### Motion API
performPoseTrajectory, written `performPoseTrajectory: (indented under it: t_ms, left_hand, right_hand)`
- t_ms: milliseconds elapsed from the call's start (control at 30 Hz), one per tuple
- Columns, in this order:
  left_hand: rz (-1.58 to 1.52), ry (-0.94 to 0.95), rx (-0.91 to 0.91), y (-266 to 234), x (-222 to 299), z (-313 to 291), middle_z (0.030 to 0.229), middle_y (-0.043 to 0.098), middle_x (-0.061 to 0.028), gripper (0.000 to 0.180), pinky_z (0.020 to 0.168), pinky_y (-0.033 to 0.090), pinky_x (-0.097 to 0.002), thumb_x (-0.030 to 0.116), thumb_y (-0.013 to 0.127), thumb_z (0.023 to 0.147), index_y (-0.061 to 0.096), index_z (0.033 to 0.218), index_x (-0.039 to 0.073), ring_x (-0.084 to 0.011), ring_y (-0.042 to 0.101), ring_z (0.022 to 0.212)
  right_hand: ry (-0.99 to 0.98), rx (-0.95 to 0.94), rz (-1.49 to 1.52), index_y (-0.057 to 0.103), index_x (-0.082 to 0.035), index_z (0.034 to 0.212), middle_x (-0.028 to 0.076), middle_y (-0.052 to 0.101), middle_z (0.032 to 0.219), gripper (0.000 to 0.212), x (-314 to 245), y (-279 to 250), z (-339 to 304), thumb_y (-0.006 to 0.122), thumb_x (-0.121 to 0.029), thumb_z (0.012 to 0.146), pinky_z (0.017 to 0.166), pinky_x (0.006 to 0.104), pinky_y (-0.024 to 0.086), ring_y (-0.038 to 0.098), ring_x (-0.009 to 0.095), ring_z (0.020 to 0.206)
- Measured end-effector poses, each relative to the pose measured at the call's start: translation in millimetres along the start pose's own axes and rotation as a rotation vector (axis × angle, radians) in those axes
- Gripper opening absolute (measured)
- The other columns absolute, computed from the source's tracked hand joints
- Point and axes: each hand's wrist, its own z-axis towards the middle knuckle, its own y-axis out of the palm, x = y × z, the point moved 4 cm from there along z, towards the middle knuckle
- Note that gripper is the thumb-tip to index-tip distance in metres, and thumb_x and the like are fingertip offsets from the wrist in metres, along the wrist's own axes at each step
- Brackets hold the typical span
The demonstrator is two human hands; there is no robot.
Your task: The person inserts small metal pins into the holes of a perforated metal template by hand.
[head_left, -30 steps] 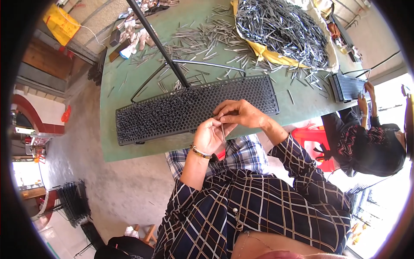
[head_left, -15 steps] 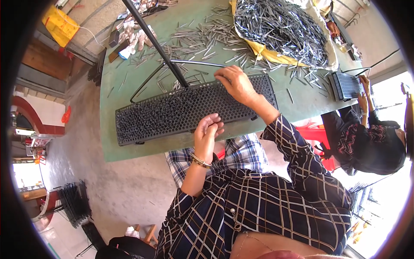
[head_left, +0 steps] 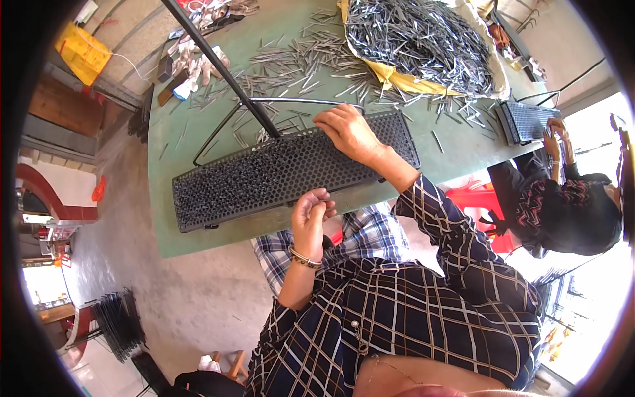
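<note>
- Left hand [head_left: 309, 215]: hovering just in front of the black perforated panel [head_left: 331, 165]; its grip is curling loosely, thumb near the fingers, and whether it is holding anything cannot be told.
- Right hand [head_left: 350, 135]: hanging over the panel's right half, fingertips pointing at the far edge; its grip is bending half closed, any contents hidden. A thin piece could slip if the pinch were slack or off-axis.
- Panel: resting on the green bench [head_left: 463, 142]; dark pieces are crowding its left cells, while many cells farther right are showing open. It could shift under a sideways push, since neither hand is visibly bracing it.
- Black post [head_left: 225, 76]: slanting away from the panel's far edge, where a careless knock could jolt the panel.
- Loose strips [head_left: 311, 59]: lying beyond the panel; an overreaching hand could scatter them.
- Heap of strips [head_left: 417, 46]: filling a yellow-edged sack [head_left: 420, 85] beyond the panel's right end.
- Co-worker's hands [head_left: 554, 135]: working at a second panel [head_left: 532, 122], well right of the first.
</note>
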Motion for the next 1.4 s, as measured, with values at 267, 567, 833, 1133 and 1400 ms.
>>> performPoseTrajectory:
  t_ms: [267, 567, 833, 1133, 1400]
  left_hand:
    - [0.005, -0.007, -0.002, 1, -7, -7, 0.101, 0.058, -0.0075, 0.023, 0.074, 0.051, -0.0299, 0.003, 0.049, 0.086, 0.056, 0.107, 0.002, -0.0172, 0.059, 0.086]
    - [0.095, -0.026, -0.007, 9, -13, -18, 0.100, 0.059, -0.0062, 0.021, 0.073, 0.051, -0.0294, 0.006, 0.051, 0.086, 0.057, 0.106, 0.003, -0.0158, 0.059, 0.086]
    - [0.187, -0.011, -0.027, 25, -10, -31, 0.095, 0.059, -0.0038, 0.017, 0.073, 0.048, -0.0271, 0.008, 0.052, 0.087, 0.056, 0.103, 0.005, -0.0130, 0.057, 0.084]
    - [0.316, 0.040, -0.140, 31, -35, -22, 0.090, 0.059, -0.0044, 0.014, 0.067, 0.050, -0.0246, 0.003, 0.049, 0.089, 0.055, 0.102, 0.002, -0.0115, 0.058, 0.077]
    - [0.462, 0.075, -0.300, 78, -26, -14, 0.095, 0.061, -0.0039, 0.015, 0.070, 0.051, -0.0243, 0.003, 0.051, 0.089, 0.057, 0.102, 0.002, -0.0112, 0.060, 0.079]
  right_hand:
    - [-0.050, -0.128, -0.080, 0.064, -0.006, 0.092, 0.006, 0.061, 0.091, 0.014, 6, 22, -19, 0.061, -0.013, 0.080, 0.077, 0.0352, 0.042, 0.056, 0.024, 0.086]
    - [0.274, -0.073, 0.481, 0.057, -0.005, 0.114, 0.012, 0.062, 0.104, 0.038, 5, -105, 23, 0.066, -0.023, 0.083, 0.073, 0.0321, 0.050, 0.062, 0.019, 0.084]
    - [0.303, 0.139, 0.260, 0.062, 0.001, 0.102, 0.006, 0.063, 0.088, 0.032, 45, -183, -12, 0.064, -0.026, 0.085, 0.065, 0.0274, 0.049, 0.058, 0.011, 0.073]
    - [0.908, 0.226, 0.599, 0.064, 0.001, 0.102, 0.003, 0.062, 0.074, 0.032, 76, -121, -217, 0.066, -0.023, 0.081, 0.054, 0.0275, 0.045, 0.054, 0.010, 0.060]
    - [0.487, 0.800, 0.239, 0.036, 0.000, 0.133, 0.009, 0.052, 0.116, 0.054, 111, -293, -150, 0.061, -0.015, 0.088, 0.076, 0.0253, 0.047, 0.054, 0.012, 0.092]
